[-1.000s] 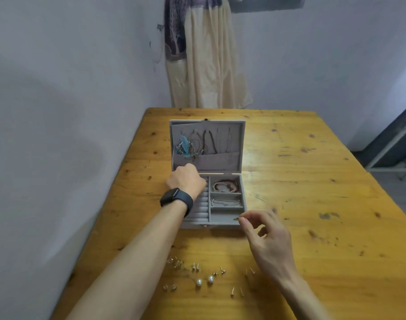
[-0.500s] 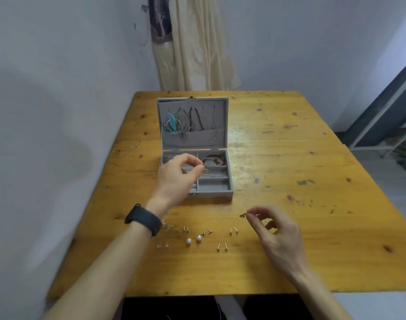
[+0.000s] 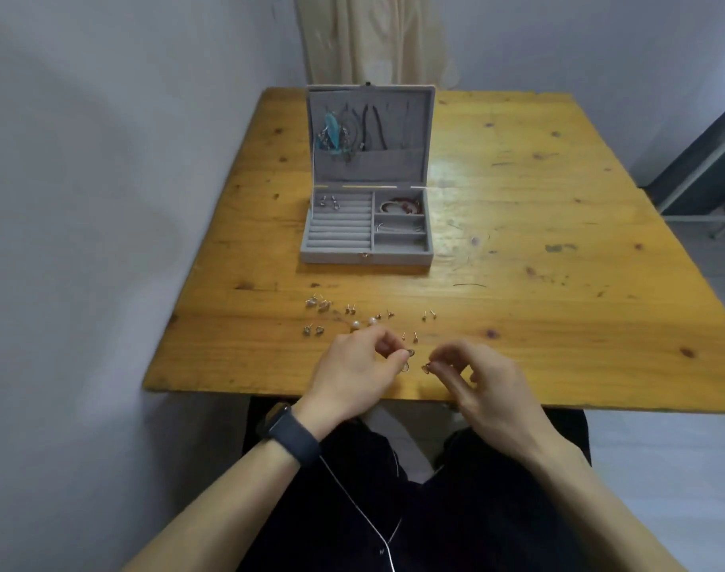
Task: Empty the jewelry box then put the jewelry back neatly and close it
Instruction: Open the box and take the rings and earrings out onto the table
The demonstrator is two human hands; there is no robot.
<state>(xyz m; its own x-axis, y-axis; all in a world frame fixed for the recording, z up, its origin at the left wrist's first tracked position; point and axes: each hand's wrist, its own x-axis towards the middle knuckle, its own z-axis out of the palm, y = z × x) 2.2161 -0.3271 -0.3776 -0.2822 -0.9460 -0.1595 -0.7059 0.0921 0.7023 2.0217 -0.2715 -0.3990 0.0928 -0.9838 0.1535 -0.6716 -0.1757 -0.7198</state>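
the left hand (image 3: 352, 365) is hovering low in the centre of the frame, over the near edge of the wooden table (image 3: 559, 241). its thumb and forefinger are pinching a small earring (image 3: 410, 353), and the other fingers are curling loosely under. just to the right of it, the right hand (image 3: 476, 377) is pinching a second tiny piece (image 3: 426, 368) between thumb and fingertip, with its remaining fingers bent and slightly spread. the two pieces are sitting close together but apart; their shape is too small to tell.

the grey jewelry box (image 3: 365, 258) is standing open in the upper middle of the frame, well apart from both hands. its lid (image 3: 369, 167) is standing upright, with necklaces and a blue pendant (image 3: 336, 134) hanging inside it. a pair of earrings (image 3: 328, 201) is sitting in the top left of the padded rolls, a reddish bracelet (image 3: 400, 206) is lying in the top right compartment, and a thin chain (image 3: 398, 229) is lying in the compartment below that.

between the box and the hands, loose stud earrings (image 3: 348, 310) and two pearl ones (image 3: 367, 323) are lying scattered in rows on the table.

a dark wristband (image 3: 288, 437) is wrapping the left wrist, and a cream curtain (image 3: 373, 39) is hanging at the top of the frame.
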